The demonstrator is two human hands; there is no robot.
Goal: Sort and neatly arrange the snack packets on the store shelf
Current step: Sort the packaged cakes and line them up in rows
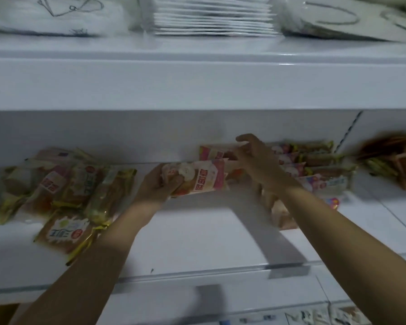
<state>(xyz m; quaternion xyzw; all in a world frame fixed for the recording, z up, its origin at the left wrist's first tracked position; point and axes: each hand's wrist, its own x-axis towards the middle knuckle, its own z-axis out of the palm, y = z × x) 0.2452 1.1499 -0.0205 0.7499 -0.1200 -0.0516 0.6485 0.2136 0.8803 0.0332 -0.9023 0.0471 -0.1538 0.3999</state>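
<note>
Both arms are reaching in over the white shelf (197, 242), and the left hand (157, 186) is gripping a pink snack packet (197, 178), fingers curled round its left end, holding it just above the shelf's middle. The right hand (256, 160) is hovering right beside that packet's far end, fingers loosely curled; whether it's pinching anything, I cannot tell. Left of the held packet, a loose heap of yellow-edged packets (66, 195) is lying; right of it, a tidy row of packets (309, 165) is standing.
</note>
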